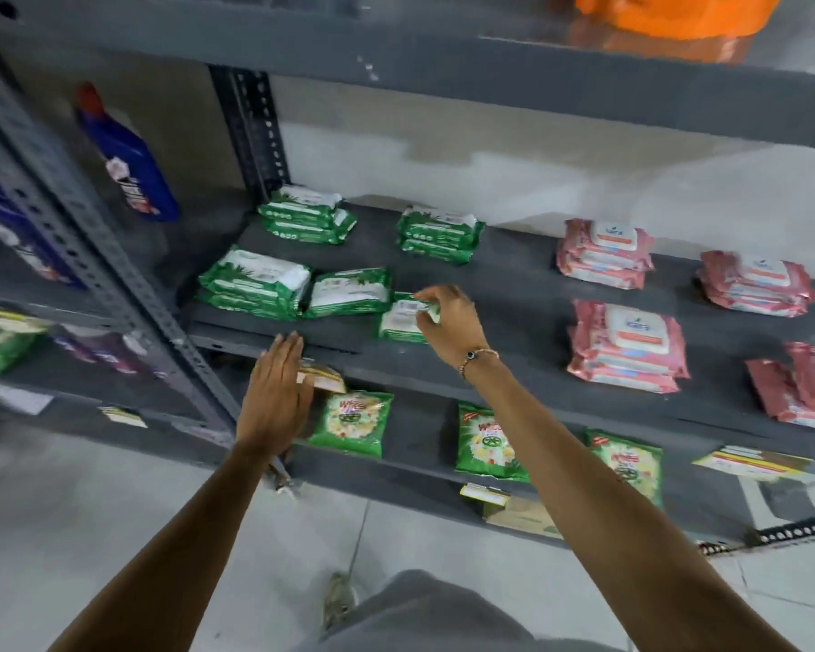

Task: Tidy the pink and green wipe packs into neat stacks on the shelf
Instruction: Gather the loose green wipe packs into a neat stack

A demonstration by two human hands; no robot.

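Note:
Green wipe packs lie on the left half of the dark shelf (514,284): a back-left stack (304,216), a back-middle stack (438,235), a front-left stack (255,284), a single pack (349,294) beside it, and one pack (398,322) near the front edge. My right hand (448,317) is closed on that front pack's right end. My left hand (276,392) hovers flat and empty below the shelf's front edge. Pink wipe stacks sit to the right: back (603,254), far right (753,284), front (626,345), and a leaning pile (805,388).
A lower shelf holds green detergent pouches (351,423) (488,442) (629,463). A perforated grey upright (114,294) separates a left bay with a blue bottle (130,162). An upper shelf (490,77) hangs above with an orange item (678,11). Price tags are on the shelf edges.

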